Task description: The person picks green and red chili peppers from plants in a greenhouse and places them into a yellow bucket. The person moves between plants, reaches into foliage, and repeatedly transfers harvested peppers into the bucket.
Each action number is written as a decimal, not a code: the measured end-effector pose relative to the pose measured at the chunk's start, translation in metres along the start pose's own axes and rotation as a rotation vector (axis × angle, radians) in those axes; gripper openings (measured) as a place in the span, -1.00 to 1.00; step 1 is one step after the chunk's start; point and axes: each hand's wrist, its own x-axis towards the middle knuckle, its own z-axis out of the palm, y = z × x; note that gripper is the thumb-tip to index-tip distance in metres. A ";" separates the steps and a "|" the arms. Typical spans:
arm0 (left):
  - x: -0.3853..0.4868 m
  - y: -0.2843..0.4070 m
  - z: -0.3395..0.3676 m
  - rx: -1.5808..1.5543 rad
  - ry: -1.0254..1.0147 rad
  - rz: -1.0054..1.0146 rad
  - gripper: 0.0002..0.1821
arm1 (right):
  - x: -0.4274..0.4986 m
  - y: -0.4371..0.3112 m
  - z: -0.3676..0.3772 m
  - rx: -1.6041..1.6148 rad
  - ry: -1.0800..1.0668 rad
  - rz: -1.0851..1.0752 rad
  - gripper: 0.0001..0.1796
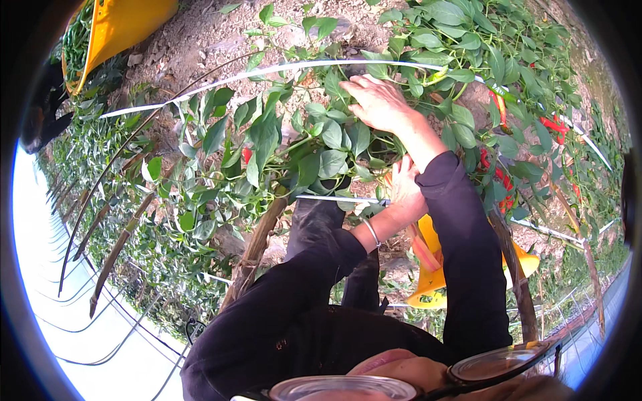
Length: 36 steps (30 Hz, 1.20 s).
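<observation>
My right hand [379, 104] reaches across the top among the leaves of a pepper plant [331, 145]. Its fingers are spread, and nothing shows in its grasp. Just below its wrist is my left hand [407, 190], with a bracelet [371, 231] on the wrist. Its fingertips are partly hidden by the other arm and foliage, so a hold cannot be made out. A pale green pepper [435, 76] hangs right of my right hand. Red peppers [503, 181] hang farther right, and a small red one [247, 155] shows between leaves at left.
White straps [296, 65] run across the plants, tied along wooden stakes [261, 240]. A yellow container [429, 285] with a reddish band is below my arms. Another yellow container [125, 35] at upper left holds green peppers [77, 45]. Dry soil [215, 35] shows between rows.
</observation>
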 end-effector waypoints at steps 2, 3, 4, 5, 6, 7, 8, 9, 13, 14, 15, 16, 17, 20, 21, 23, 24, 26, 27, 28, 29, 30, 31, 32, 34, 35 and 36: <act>-0.008 -0.009 0.022 -0.084 -0.184 -0.030 -0.61 | 0.011 -0.012 0.010 0.002 -0.224 -0.003 -0.50; -0.018 -0.014 0.033 -0.057 -0.189 -0.015 -0.62 | 0.012 -0.015 0.030 -0.077 -0.318 -0.106 -0.50; -0.025 -0.015 0.039 -0.041 -0.204 0.008 -0.62 | 0.007 -0.018 0.041 -0.060 -0.388 -0.112 -0.49; -0.029 -0.018 0.046 -0.025 -0.220 0.033 -0.62 | -0.002 -0.021 0.052 -0.043 -0.456 -0.115 -0.48; -0.024 -0.018 0.045 0.022 -0.233 0.024 -0.56 | -0.011 -0.028 0.047 -0.049 -0.433 -0.166 -0.48; -0.021 -0.018 0.045 0.069 -0.250 0.020 -0.50 | -0.019 -0.032 0.037 -0.054 -0.405 -0.209 -0.47; -0.021 -0.021 0.057 0.259 -0.251 0.062 -0.47 | -0.020 -0.032 0.032 -0.015 -0.413 -0.191 -0.43; -0.020 -0.022 0.063 0.449 -0.254 0.109 -0.43 | -0.022 -0.030 0.032 -0.019 -0.360 -0.201 -0.41; -0.017 -0.023 0.073 0.289 -0.310 0.003 -0.35 | -0.019 -0.033 0.019 -0.009 -0.338 -0.168 -0.37; -0.015 -0.022 0.073 0.172 -0.326 -0.050 -0.33 | -0.020 -0.030 0.020 -0.010 -0.308 -0.157 -0.37; -0.012 -0.020 0.067 0.056 -0.341 -0.101 -0.31 | -0.022 -0.027 0.020 -0.010 -0.277 -0.147 -0.37; -0.009 -0.017 0.062 -0.061 -0.354 -0.153 -0.29 | -0.028 -0.020 0.018 -0.054 -0.230 -0.141 -0.37; -0.007 -0.014 0.055 -0.099 -0.415 -0.153 -0.28 | -0.033 -0.015 0.018 -0.054 -0.188 -0.084 -0.42; 0.007 -0.002 0.013 -0.196 -0.529 -0.151 -0.26 | -0.032 -0.012 -0.001 -0.091 -0.498 -0.034 -0.42; 0.008 -0.001 0.009 -0.220 -0.529 -0.137 -0.28 | -0.038 -0.014 0.000 -0.107 -0.390 -0.073 -0.42; 0.011 0.001 0.002 -0.221 -0.485 -0.108 -0.30 | -0.037 -0.011 -0.006 -0.041 -0.393 0.000 -0.42; 0.013 0.002 -0.001 -0.195 -0.440 -0.095 -0.31 | -0.035 -0.013 -0.012 0.007 -0.281 0.071 -0.43; 0.011 0.001 0.001 -0.140 -0.277 -0.040 -0.32 | -0.032 -0.013 -0.013 -0.014 0.017 0.143 -0.47; 0.009 -0.002 0.006 -0.112 -0.159 0.005 -0.33 | -0.031 -0.019 -0.022 -0.111 0.152 0.030 -0.46; 0.007 -0.003 0.009 -0.083 -0.212 -0.016 -0.35 | -0.028 -0.024 -0.026 -0.118 0.168 -0.108 -0.49; 0.005 -0.005 0.011 -0.053 -0.265 -0.039 -0.37 | -0.024 -0.030 -0.026 -0.123 0.184 -0.246 -0.51; 0.004 -0.006 0.015 -0.026 -0.320 -0.057 -0.39 | -0.024 -0.035 -0.022 -0.042 0.111 -0.380 -0.52; 0.001 -0.007 0.027 -0.001 -0.255 -0.035 -0.42 | -0.032 -0.039 -0.008 0.018 -0.003 -0.440 -0.57; -0.002 -0.009 0.040 0.024 -0.190 -0.014 -0.46 | -0.042 -0.043 0.002 0.090 -0.197 -0.416 -0.63; 0.005 -0.004 0.011 0.031 -0.121 0.052 -0.52 | -0.067 -0.049 0.024 0.128 -0.394 -0.390 -0.72; 0.012 -0.001 0.006 0.059 -0.219 0.033 -0.57 | -0.080 -0.049 0.036 0.089 -0.401 -0.390 -0.76; 0.014 -0.002 0.008 0.051 -0.194 0.052 -0.59 | -0.083 -0.056 0.037 0.035 -0.288 -0.422 -0.78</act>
